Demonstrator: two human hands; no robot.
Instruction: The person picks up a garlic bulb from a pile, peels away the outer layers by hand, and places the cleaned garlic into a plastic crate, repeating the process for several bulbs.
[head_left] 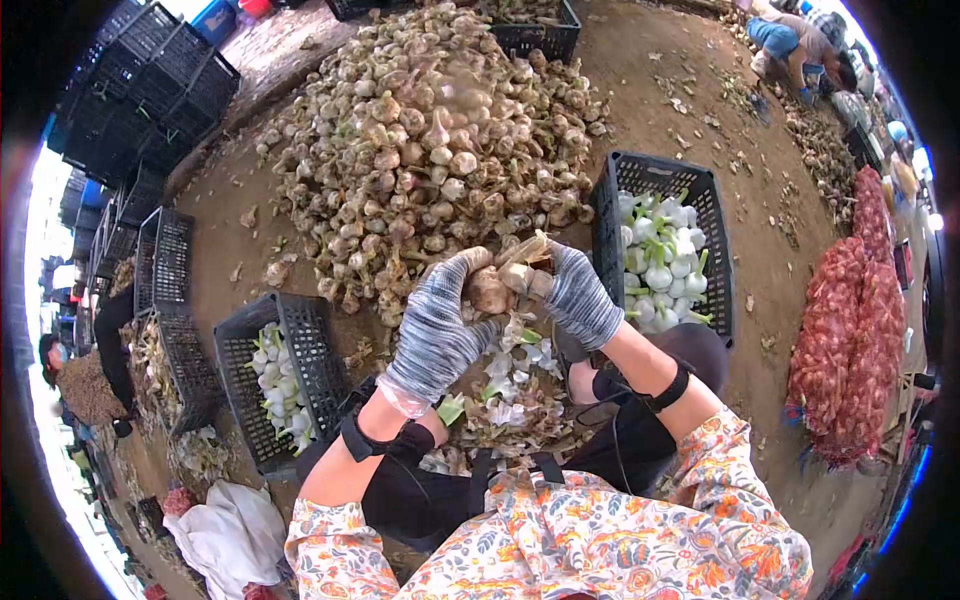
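Note:
Both my hands wear grey striped gloves with pale fingertips. My left hand is closed around a brownish, unpeeled garlic bulb in front of me. At the bulb's upper right, my right hand pinches its dry stem and outer skin. Beneath the hands, peeled-off garlic skins lie heaped between my legs. Just beyond them rises a large pile of unpeeled garlic.
A black crate of clean white garlic stands right; another crate with white bulbs is left. Red mesh sacks lie far right. Stacked crates rise at upper left. A person crouches at upper right.

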